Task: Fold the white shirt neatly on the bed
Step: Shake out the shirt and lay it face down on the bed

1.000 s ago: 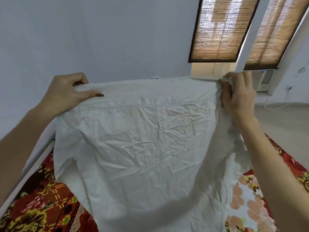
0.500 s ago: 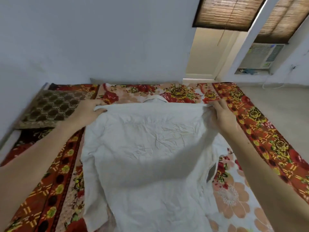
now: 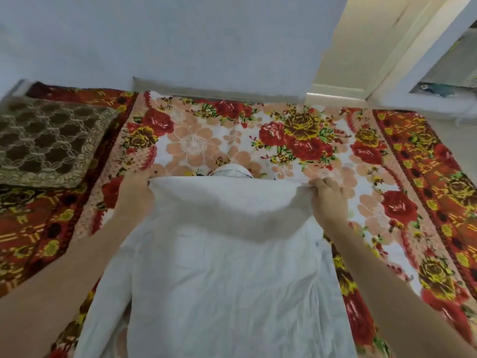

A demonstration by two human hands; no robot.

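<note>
The white shirt (image 3: 219, 275) lies back-up and wrinkled along the middle of the bed (image 3: 296, 140), which has a floral cover. Its collar (image 3: 233, 173) pokes out at the far end. My left hand (image 3: 136, 196) pinches the left shoulder of the shirt. At the right shoulder, my right hand (image 3: 329, 200) grips a bunch of the cloth. Between the hands the shoulder edge is still raised a little off the cover. One sleeve hangs down the left side near my forearm.
A brown lace-patterned cushion (image 3: 49, 143) rests at the bed's far left corner. A pale wall runs behind the bed. To the far right stand a doorway and a white frame (image 3: 402, 55). Red patterned borders run along both sides of the cover.
Both hands have brought the shirt down from held up in the air to lying on the bed. My view has tilted down towards the cover.
</note>
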